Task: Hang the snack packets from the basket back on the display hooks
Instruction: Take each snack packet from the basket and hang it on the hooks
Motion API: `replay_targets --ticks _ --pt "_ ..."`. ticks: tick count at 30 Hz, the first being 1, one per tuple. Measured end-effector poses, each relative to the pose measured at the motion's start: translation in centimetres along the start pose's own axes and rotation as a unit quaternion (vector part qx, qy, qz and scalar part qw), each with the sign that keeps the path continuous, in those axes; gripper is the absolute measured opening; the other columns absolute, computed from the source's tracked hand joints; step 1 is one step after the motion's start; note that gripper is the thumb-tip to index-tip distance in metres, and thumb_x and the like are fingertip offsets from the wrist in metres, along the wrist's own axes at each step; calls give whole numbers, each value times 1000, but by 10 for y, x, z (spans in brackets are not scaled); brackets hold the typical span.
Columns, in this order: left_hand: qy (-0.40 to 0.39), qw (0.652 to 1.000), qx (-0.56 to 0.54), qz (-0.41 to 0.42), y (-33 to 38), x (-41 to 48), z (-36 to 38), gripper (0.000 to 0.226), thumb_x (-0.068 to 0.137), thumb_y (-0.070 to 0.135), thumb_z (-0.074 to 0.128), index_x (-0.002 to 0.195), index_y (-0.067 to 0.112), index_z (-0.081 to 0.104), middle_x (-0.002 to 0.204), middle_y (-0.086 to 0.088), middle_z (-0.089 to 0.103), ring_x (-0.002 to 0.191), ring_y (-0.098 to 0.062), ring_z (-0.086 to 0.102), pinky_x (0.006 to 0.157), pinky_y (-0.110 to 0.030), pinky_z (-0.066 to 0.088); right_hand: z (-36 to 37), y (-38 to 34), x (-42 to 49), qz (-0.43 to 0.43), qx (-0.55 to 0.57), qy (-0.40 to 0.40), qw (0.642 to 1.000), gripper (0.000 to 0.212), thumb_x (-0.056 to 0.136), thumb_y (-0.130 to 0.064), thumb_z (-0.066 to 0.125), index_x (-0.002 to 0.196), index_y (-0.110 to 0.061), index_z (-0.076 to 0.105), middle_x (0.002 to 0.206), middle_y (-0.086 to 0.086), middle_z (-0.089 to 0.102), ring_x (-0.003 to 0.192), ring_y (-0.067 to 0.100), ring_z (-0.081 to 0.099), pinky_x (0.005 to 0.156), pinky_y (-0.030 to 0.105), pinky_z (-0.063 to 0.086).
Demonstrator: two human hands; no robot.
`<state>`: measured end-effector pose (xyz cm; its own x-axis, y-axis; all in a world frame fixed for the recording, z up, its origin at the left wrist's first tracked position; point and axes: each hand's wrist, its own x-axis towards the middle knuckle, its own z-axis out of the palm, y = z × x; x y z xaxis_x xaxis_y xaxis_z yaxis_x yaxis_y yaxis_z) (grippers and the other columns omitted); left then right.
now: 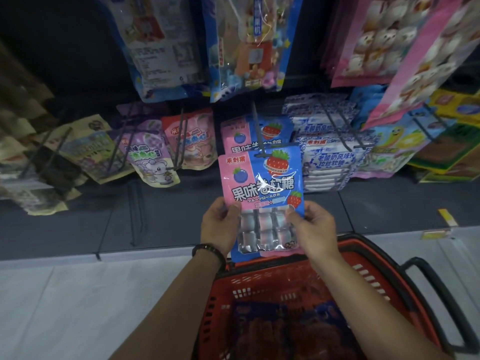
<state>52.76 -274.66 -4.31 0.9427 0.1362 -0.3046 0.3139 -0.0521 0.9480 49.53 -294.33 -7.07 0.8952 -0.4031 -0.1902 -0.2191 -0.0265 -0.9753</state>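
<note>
Pinching packet (261, 183) sides, left grip (220, 226), right grip (311, 227)

Black wire hooks (257, 128) jut from a dark display wall (65, 61). Along the lower row hang kraft-brown packets (85, 146) at the left end, then purple packets (150, 152), a red-and-pink packet (194, 141), pink-and-blue fruit candy packets (241, 136), stacked white-and-blue packets (324, 152) and yellow-green packets (397, 144) toward the right edge. Blue packets (246, 48) and pink marshmallow packets (376, 35) hang on the row above. A dark base ledge (389, 209) runs beneath, and a red shopping basket (249, 281) sits on the pale floor (65, 294) just before its front edge.
</note>
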Motion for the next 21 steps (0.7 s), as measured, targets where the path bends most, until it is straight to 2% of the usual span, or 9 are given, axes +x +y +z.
replay_targets --ticks 2,5,7,11,14,17,19,21 --pt "7 1000 2 2 -1 5 2 17 105 20 62 110 6 70 103 -8 80 86 -16 65 89 -43 58 2 3 5 -7 -16 1 1000 11 100 -23 77 89 -20 76 71 1 72 62 16 61 63 35 51" --pt "16 1000 11 0 -4 15 3 16 105 19 62 107 7 72 103 -4 80 82 -11 64 83 -33 56 7 7 12 -4 -30 3 1000 12 99 -26 76 89 -22 75 72 7 71 60 16 58 61 35 50" --pt "11 1000 23 -4 -1 21 4 14 104 19 63 105 9 73 99 -2 81 79 -10 64 77 -27 55 8 7 19 0 -43 6 999 10 98 -28 77 89 -23 75 71 5 72 60 17 59 62 37 51" --pt "19 997 78 0 5 45 7 17 99 23 67 99 8 74 95 -9 79 79 -17 63 82 -34 57 7 1 40 10 -97 14 995 10 96 -30 78 91 -22 77 77 -3 79 65 16 69 69 37 57" --pt "32 995 96 -8 7 55 11 18 99 20 66 95 3 71 88 -16 75 76 -20 58 75 -31 51 10 -8 53 33 -126 29 991 19 97 -29 78 82 -17 77 73 -1 77 62 14 65 63 30 50" --pt "33 991 129 -19 7 63 14 16 99 23 64 88 13 70 87 -7 74 83 -25 67 84 -34 56 16 -17 60 47 -160 32 986 25 99 -32 75 81 -15 74 67 -4 71 60 14 63 55 27 43" --pt "31 984 176 -15 10 68 15 17 100 29 63 92 16 70 95 -4 75 97 -31 71 92 -40 58 18 -21 63 59 -192 13 979 22 101 -33 72 88 -16 75 75 -4 74 70 15 69 56 25 43" --pt "39 971 234 -13 13 72 16 23 101 33 60 103 13 71 107 -10 76 105 -36 69 94 -40 56 18 -21 66 69 -218 0 974 20 101 -31 70 93 -14 75 86 0 78 85 23 73 62 27 46"
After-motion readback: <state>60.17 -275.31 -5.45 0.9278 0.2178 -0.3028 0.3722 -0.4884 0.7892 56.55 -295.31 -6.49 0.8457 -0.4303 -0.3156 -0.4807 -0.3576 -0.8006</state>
